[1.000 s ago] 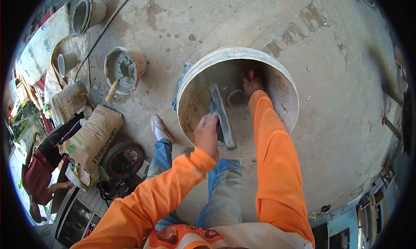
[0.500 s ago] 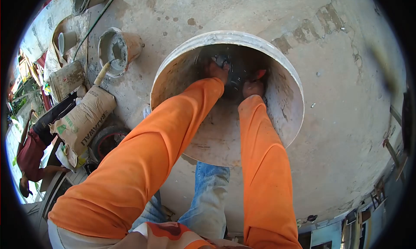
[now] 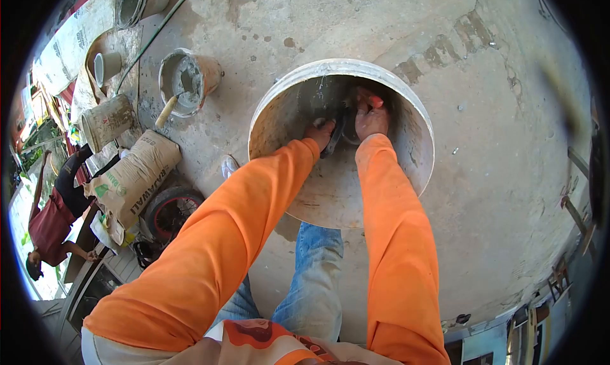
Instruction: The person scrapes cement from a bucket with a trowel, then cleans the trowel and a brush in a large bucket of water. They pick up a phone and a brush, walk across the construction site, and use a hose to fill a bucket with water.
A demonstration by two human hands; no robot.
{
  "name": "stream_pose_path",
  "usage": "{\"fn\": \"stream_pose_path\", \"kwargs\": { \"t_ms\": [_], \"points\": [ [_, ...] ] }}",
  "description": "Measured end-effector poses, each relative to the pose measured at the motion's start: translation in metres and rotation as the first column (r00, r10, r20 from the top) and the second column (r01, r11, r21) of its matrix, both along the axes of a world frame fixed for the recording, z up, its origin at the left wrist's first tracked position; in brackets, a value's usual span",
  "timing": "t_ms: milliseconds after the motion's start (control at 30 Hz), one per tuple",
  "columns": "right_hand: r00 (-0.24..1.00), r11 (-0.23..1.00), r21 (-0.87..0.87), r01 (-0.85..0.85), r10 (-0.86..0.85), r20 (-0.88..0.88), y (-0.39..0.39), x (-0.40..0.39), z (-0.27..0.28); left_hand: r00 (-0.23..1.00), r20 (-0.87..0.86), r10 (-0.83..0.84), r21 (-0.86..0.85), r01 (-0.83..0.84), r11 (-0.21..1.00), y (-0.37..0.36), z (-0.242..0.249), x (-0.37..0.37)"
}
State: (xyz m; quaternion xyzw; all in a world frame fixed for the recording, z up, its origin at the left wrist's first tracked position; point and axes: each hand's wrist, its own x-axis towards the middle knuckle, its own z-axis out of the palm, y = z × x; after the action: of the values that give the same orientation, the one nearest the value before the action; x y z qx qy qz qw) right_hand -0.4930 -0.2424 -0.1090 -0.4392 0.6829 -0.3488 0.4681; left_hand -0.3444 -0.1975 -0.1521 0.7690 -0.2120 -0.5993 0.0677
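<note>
Reaching down with both arms in orange sleeves, we have our hands deep inside a large white bucket that stands on the concrete floor. Our left hand sits low on the bucket's inner wall, its fingers curled around the handle end of a dark flat trowel. Our right hand is just beside it, on the far side of the blade, closed on something with a red tip; what that thing is we cannot tell, since the hand and the shadow hide most of it. The trowel stands between our two hands, tilted, with its lower end toward the bottom of the bucket. The bucket's inside is smeared with pale dried residue, and its far half lies in shadow.

Below the bucket we see our own jeans and the toe of one shoe just beside the bucket's left rim.

To the left, well apart from our hands, a smaller orange bucket holds grey mortar with a wooden-handled tool leaning out of it. Near it lie a printed cement sack, a second sack standing upright, a small wheel and a hose running across the floor. At the far left edge another person in a dark red top bends over.
</note>
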Motion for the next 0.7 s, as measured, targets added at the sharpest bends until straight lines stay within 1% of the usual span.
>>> {"fn": "stream_pose_path", "kwargs": {
  "t_ms": [33,67,100,133,167,200,233,267,300,333,367,433,467,533,567,600,633,667,700],
  "points": [
    [0.999,0.999,-0.004,-0.033,0.033,-0.014,-0.008,0.002,0.007,0.997,0.079,0.013,-0.068,-0.008,0.998,-0.002,-0.011,0.000],
    [0.999,0.999,0.001,-0.043,0.043,-0.001,0.004,0.010,0.026,0.986,0.161,0.048,-0.118,-0.029,0.993,0.007,-0.014,0.003],
    [0.997,0.996,-0.038,-0.082,0.082,-0.005,0.028,0.018,0.055,0.984,0.166,0.058,-0.106,-0.041,0.993,0.009,-0.003,0.003],
    [0.994,0.990,-0.094,-0.107,0.106,-0.021,0.042,0.022,0.073,0.988,0.126,0.084,-0.071,-0.075,0.995,-0.009,0.015,0.000],
    [0.995,0.990,-0.094,-0.103,0.101,-0.028,0.052,0.022,0.079,0.991,0.086,0.107,-0.030,-0.104,0.994,-0.026,0.034,-0.004],
    [0.999,0.993,-0.108,-0.042,0.040,-0.025,0.062,0.024,0.082,0.990,0.051,0.133,0.014,-0.134,0.991,-0.034,0.043,-0.006],
    [1.000,0.992,-0.123,0.019,-0.021,-0.017,0.066,0.026,0.082,0.990,0.054,0.130,0.011,-0.131,0.991,-0.028,0.036,-0.005],
    [0.996,0.991,-0.102,0.090,-0.088,0.019,0.050,0.023,0.070,0.996,0.012,0.086,-0.019,-0.085,0.996,-0.013,0.018,-0.003],
    [0.993,0.992,-0.083,0.090,-0.096,-0.070,0.026,0.016,0.041,0.999,-0.031,0.039,-0.048,-0.041,0.998,0.003,0.002,-0.003],
    [0.982,0.993,-0.065,0.094,-0.103,-0.157,0.013,0.010,0.019,0.997,-0.018,0.077,-0.063,-0.078,0.995,0.014,-0.012,-0.003],
    [0.981,0.992,-0.064,0.108,-0.117,-0.158,0.010,0.009,0.024,0.998,-0.019,0.063,-0.062,-0.064,0.996,0.013,-0.016,-0.004],
    [0.993,0.996,-0.086,0.018,-0.028,-0.111,0.003,0.015,0.037,0.990,0.077,0.118,-0.108,-0.109,0.988,0.005,-0.021,0.003],
    [0.996,0.990,-0.138,0.008,-0.020,-0.086,0.024,0.022,0.055,0.989,0.081,0.126,-0.104,-0.118,0.988,0.001,-0.016,0.005],
    [0.997,0.994,-0.108,-0.030,0.022,-0.068,0.067,0.030,0.094,0.949,-0.090,0.302,-0.064,-0.308,0.949,-0.018,-0.008,0.007],
    [0.997,0.994,-0.106,-0.031,0.024,-0.068,0.071,0.027,0.101,0.948,-0.090,0.304,-0.063,-0.310,0.949,-0.017,-0.015,0.006],
    [0.998,0.998,0.029,0.057,-0.058,0.033,0.073,0.023,0.105,0.948,-0.049,0.314,-0.123,-0.317,0.940,-0.013,-0.022,0.006],
    [0.981,0.976,0.174,0.131,-0.153,0.121,0.074,0.019,0.107,0.946,-0.009,0.324,-0.181,-0.320,0.930,-0.009,-0.028,0.006],
    [0.947,0.948,0.179,0.264,-0.290,0.136,0.052,0.014,0.105,0.946,-0.005,0.325,-0.176,-0.320,0.931,-0.009,-0.025,0.004],
    [0.894,0.900,0.183,0.395,-0.422,0.149,0.021,0.009,0.091,0.936,0.013,0.351,-0.202,-0.341,0.918,-0.016,-0.017,0.000]
  ]
}}
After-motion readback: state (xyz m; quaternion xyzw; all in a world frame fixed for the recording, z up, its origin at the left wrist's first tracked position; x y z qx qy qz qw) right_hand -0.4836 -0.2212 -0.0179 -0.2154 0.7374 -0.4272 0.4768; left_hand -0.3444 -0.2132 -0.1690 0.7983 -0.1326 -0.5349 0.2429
